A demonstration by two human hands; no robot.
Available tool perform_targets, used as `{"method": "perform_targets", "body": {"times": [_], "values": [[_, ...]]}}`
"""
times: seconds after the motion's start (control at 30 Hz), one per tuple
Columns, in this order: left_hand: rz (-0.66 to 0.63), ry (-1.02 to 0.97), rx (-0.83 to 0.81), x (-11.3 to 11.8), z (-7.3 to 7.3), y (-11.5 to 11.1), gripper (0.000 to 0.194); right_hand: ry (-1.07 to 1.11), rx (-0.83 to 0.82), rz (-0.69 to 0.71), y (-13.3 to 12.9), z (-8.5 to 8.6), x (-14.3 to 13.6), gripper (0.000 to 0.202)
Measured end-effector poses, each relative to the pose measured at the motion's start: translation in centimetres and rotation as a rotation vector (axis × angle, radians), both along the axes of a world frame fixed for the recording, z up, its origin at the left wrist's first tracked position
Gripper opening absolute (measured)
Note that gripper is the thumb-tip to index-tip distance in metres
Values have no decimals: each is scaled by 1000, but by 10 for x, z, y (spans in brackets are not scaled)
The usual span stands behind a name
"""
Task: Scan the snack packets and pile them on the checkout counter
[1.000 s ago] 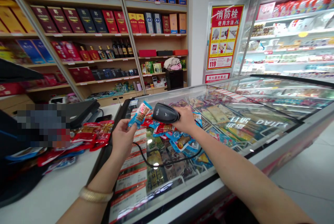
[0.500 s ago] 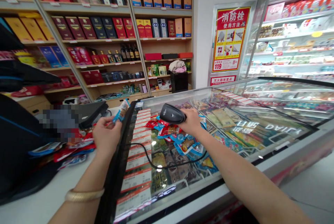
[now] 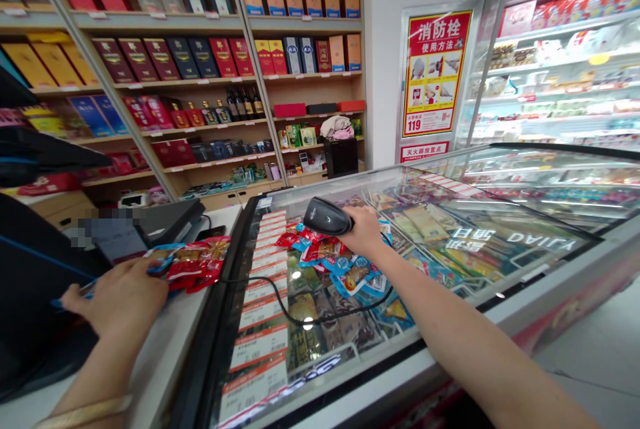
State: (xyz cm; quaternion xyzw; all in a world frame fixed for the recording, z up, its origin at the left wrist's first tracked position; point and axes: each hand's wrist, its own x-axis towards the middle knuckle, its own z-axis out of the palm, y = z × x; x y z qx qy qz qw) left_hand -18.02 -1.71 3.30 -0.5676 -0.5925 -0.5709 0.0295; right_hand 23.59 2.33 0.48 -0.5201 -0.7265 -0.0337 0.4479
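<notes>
My left hand (image 3: 120, 292) is down at the counter, its thumb and fingers curved around several snack packets; red and blue wrappers (image 3: 197, 262) stick out past its fingertips. The palm hides part of these packets. In my right hand (image 3: 363, 232) is a black handheld barcode scanner (image 3: 327, 217), gripped by its handle and pointing left. Beneath the scanner, a heap of red and blue snack packets (image 3: 357, 272) lies on the glass top of the chest freezer (image 3: 345, 356). From the scanner, a black cable (image 3: 300, 319) loops across the glass to the left.
Dark checkout equipment (image 3: 30, 262) stands at the left on the white counter (image 3: 170, 349). A row of price labels (image 3: 260, 322) runs along the freezer's left side. Shelves of boxed goods (image 3: 190, 59) line the back wall, and a lit display fridge (image 3: 565, 76) is at the right.
My left hand has moved down and left from the freezer edge to the counter packets, which now lie farther right. The small packet it held up is no longer distinguishable. The scanner hand stays nearly still.
</notes>
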Motion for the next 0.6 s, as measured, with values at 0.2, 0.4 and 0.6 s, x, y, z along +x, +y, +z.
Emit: {"method": "perform_targets", "body": {"times": [0.2, 0.4, 0.6], "values": [[290, 415, 183, 35, -4, 6, 28, 18, -1, -20, 2, 1, 3, 23], [-155, 528, 15, 111, -15, 33, 37, 41, 5, -21, 3, 1, 6, 28], [-505, 647, -144, 188, -43, 54, 46, 56, 1, -47, 6, -1, 7, 30]]}}
